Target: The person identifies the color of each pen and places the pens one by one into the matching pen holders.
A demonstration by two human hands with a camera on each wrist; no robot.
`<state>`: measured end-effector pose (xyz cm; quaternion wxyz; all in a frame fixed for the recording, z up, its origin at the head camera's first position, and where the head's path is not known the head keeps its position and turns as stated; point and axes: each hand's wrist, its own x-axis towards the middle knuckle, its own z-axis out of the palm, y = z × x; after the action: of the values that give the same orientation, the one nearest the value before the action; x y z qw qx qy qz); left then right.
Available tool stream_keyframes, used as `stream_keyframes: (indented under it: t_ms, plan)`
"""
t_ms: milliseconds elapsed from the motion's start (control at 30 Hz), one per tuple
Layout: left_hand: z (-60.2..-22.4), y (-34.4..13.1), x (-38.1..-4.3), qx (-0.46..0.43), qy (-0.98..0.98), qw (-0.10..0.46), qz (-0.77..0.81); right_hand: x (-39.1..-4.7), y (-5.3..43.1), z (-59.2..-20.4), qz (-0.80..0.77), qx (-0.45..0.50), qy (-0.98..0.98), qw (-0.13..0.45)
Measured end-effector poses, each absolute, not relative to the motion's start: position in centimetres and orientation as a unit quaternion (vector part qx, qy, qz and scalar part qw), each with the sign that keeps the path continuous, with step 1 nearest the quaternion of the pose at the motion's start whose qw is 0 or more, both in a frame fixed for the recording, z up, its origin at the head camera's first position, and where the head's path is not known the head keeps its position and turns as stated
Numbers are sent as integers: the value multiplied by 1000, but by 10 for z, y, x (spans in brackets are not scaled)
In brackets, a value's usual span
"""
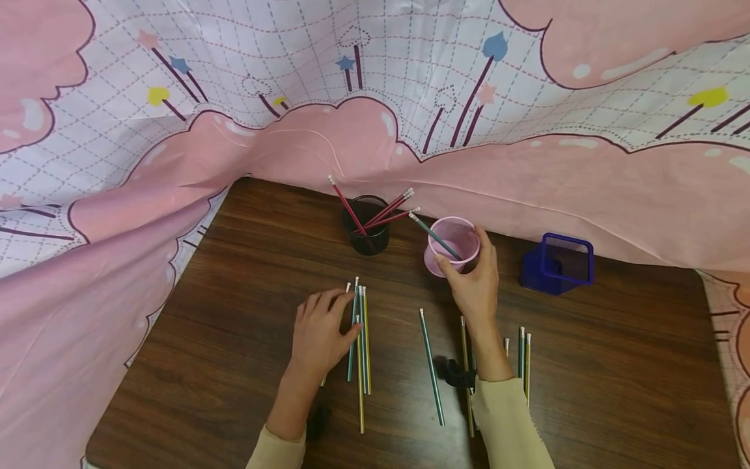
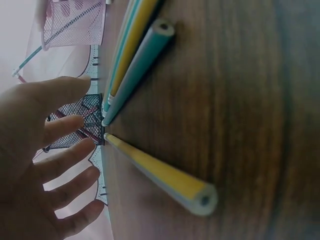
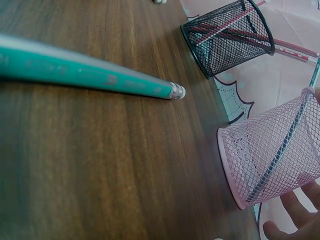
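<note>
My right hand [image 1: 477, 280] holds the pink mesh pencil cup [image 3: 272, 150], thumb at its near rim and fingers round the right side. One green pencil [image 1: 436, 236] leans inside that cup. My left hand [image 1: 322, 332] hovers with spread, loosely bent fingers over a group of green and yellow pencils [image 1: 366, 345] lying on the table; nothing is in its grasp. In the left wrist view, a yellow pencil [image 2: 160, 172] and a green pencil [image 2: 137, 72] lie close to that hand. Another green pencil [image 1: 432, 368] rests between the two forearms.
A black mesh cup [image 1: 369, 242] with several red pencils stands at the back, left of the pink one. To the right is a blue mesh holder [image 1: 545, 270]. More pencils [image 1: 528, 368] lie beside and under the right forearm. A patterned cloth [image 1: 527, 182] hangs behind the wooden table [image 1: 234, 260].
</note>
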<state>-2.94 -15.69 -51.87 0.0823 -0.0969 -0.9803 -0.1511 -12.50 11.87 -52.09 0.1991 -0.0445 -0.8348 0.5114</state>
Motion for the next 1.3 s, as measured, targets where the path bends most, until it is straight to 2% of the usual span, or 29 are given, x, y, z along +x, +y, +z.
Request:
stream_keyframes:
  t_ms: [567, 1100, 1300]
  plan:
    - [-530, -154, -22, -54, -986, 67, -145, -125, 120, -520, 512, -43, -833, 207]
    - [-534, -145, -27, -36, -980, 139, -139, -127, 119, -523, 507, -41, -835, 210]
    - [-534, -144, -30, -39, -980, 145, -134, -127, 119, -524, 505, -42, -837, 209]
